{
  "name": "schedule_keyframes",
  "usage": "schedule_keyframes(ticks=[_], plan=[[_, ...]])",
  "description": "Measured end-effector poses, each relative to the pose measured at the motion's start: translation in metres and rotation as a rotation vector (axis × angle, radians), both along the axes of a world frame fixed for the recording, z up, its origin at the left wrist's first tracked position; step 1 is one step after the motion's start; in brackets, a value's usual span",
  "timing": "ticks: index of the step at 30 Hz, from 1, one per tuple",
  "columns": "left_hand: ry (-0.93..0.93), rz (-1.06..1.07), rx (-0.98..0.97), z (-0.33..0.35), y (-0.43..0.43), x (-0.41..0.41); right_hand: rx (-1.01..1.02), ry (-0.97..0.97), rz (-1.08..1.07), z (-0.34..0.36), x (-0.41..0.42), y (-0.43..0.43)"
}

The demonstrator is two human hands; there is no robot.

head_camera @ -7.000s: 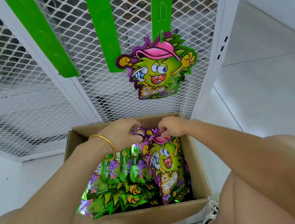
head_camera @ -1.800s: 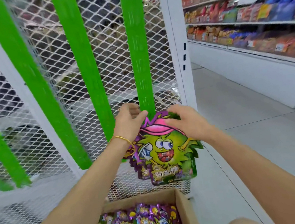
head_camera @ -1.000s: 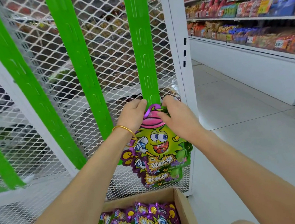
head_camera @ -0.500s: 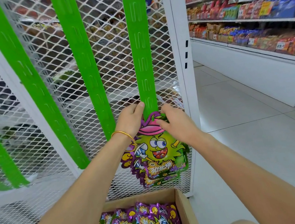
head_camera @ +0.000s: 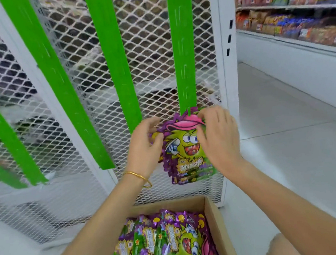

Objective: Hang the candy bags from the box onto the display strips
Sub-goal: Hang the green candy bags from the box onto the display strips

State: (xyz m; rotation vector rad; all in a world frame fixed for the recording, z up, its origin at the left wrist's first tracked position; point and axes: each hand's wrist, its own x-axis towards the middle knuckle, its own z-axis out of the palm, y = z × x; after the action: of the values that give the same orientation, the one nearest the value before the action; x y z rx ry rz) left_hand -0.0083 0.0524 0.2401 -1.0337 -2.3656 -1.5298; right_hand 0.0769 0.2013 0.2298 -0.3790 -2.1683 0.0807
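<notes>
A candy bag (head_camera: 186, 148), green monster face with a pink cap, hangs from the lowest hook of the right green display strip (head_camera: 182, 51), with another bag's edges showing behind it. My left hand (head_camera: 144, 147) pinches the bag's left edge between thumb and fingers. My right hand (head_camera: 217, 136) rests its loosely spread fingertips on the front of the bag's upper right. Below, the open cardboard box (head_camera: 217, 216) holds several more candy bags (head_camera: 167, 246) lying in rows.
Two more bare green strips (head_camera: 112, 60) (head_camera: 57, 77) hang on the white mesh rack (head_camera: 147, 34), plus others at far left. A white rack post (head_camera: 226, 56) stands right of the bag. Snack shelves (head_camera: 296, 5) line the aisle on the right, with tiled floor (head_camera: 292, 144) between.
Both hands have slid from the bag's top hole down to its sides. The bag now hangs on the strip's hook, and the right hand's fingers have loosened.
</notes>
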Motion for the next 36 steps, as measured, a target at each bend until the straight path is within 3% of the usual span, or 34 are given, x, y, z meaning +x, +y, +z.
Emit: schedule_keyframes(ticks=[1,5,7,10,12,16,21,36], plan=[[-0.027,0.011,-0.027,-0.016,-0.011,0.003,-0.019,-0.067,0.082,-0.014,0.003,-0.01],[-0.246,-0.018,-0.332,-0.082,-0.053,0.009,-0.421,-0.783,0.345,-0.09,0.0,-0.035],[-0.324,-0.027,-0.432,-0.104,-0.071,0.007,-0.518,-1.005,0.401,-0.126,-0.003,-0.041],[-0.41,-0.021,-0.543,-0.12,-0.096,0.001,-0.561,-1.227,0.464,-0.167,-0.009,-0.052],[-0.411,-0.004,-0.618,-0.127,-0.109,-0.007,-0.474,-1.369,0.509,-0.187,-0.019,-0.063],[-0.405,0.036,-0.73,-0.134,-0.119,-0.02,-0.391,-1.399,0.57,-0.221,-0.045,-0.077],[-0.426,0.041,-0.761,-0.141,-0.116,-0.02,-0.343,-1.506,0.468,-0.256,-0.048,-0.078],[-0.427,-0.045,-0.828,-0.138,-0.111,-0.01,-0.14,-1.177,0.413,-0.244,-0.009,-0.066]])
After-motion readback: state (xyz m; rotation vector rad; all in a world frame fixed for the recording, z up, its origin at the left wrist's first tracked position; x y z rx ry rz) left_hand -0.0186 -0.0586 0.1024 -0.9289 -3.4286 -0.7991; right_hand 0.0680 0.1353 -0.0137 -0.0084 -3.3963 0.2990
